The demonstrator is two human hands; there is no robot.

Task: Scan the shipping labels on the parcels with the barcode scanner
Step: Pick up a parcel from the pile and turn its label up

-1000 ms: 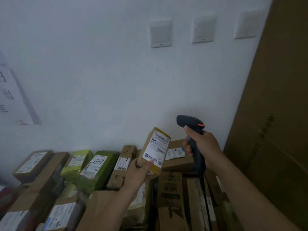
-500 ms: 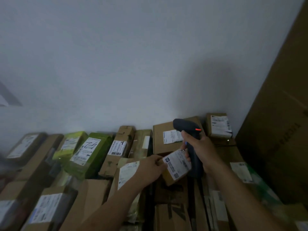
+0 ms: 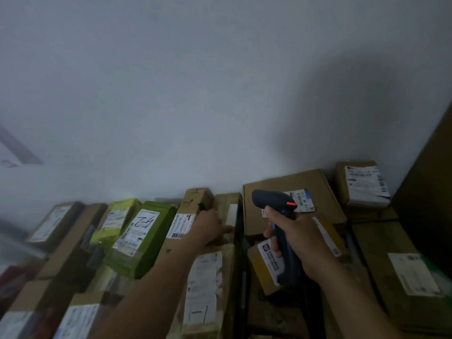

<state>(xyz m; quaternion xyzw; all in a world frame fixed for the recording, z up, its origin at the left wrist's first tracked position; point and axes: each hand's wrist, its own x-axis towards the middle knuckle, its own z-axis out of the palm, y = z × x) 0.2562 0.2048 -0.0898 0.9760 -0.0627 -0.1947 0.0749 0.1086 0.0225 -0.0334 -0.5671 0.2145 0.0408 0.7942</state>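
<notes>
Left hand: your left hand (image 3: 210, 227) reaches forward with its fingers nearly straight and pointing right. It lies flat on the tan parcel (image 3: 225, 201) and grips nothing.
Right hand: your right hand (image 3: 302, 241) is curled tight round the scanner's handle.
Scanner: the scanner (image 3: 274, 201) is dark and upright, with an orange mark on its side. You hold it above the parcels, head aimed left and away from you.
Small box: the small box (image 3: 263, 270) lies among the parcels just behind the handle. Its white label (image 3: 267, 254) faces up, partly hidden by your fingers.
Nearby: a green parcel (image 3: 144, 238) lies left of your left arm, and a big box (image 3: 315, 184) stands behind the scanner, against the wall (image 3: 220, 94).
</notes>
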